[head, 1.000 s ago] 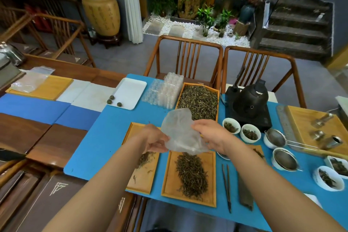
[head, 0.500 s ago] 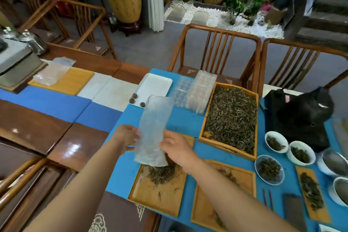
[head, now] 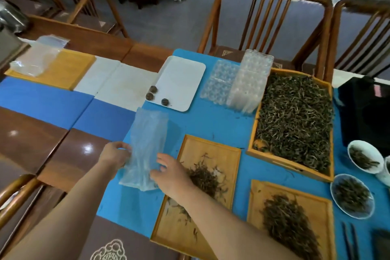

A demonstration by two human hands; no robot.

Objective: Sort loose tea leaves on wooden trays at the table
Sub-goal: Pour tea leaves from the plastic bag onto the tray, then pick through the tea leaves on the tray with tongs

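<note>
Tea leaves [head: 205, 176] lie piled on the near left tray [head: 219, 154], beside the clear bag [head: 147, 148], which has come down onto the blue mat. My left hand [head: 115, 157] pinches its left edge; my right hand [head: 172, 175] grips the near right edge. I judge bagging comes next.

The bag [head: 147, 145] was thin clear plastic, a little cloudy and wrinkled. The trays [head: 211, 154] were pale matt wood. The counter [head: 31, 139] was dark wood with a glossy finish, under a matt blue mat [head: 221, 124]. The moulds [head: 247, 82] were clear shiny plastic. The tea [head: 295, 116] looked dry and wiry.
</note>
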